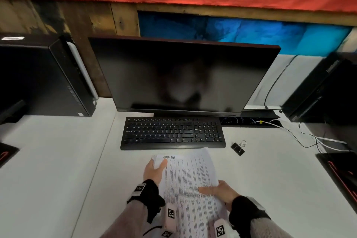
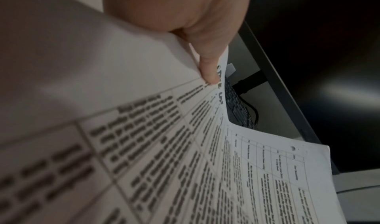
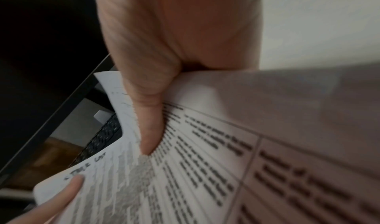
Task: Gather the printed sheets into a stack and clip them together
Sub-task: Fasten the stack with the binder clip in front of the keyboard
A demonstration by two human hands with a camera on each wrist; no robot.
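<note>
The printed sheets (image 1: 187, 176) form a loose stack held above the white desk, in front of the keyboard. My left hand (image 1: 155, 169) grips the stack's far left corner, thumb on top of the sheets (image 2: 226, 170). My right hand (image 1: 218, 191) holds the right edge, its thumb lying across the printed page (image 3: 185, 170). The left thumb (image 3: 72, 185) shows at the lower left in the right wrist view. A black binder clip (image 1: 238, 148) with wire handles lies on the desk, right of the sheets and untouched.
A black keyboard (image 1: 172, 133) sits just beyond the sheets, with a dark monitor (image 1: 181, 77) behind it. Black computer towers (image 1: 44, 79) stand at left and right. Cables (image 1: 301, 137) trail over the desk (image 1: 58, 160) at right.
</note>
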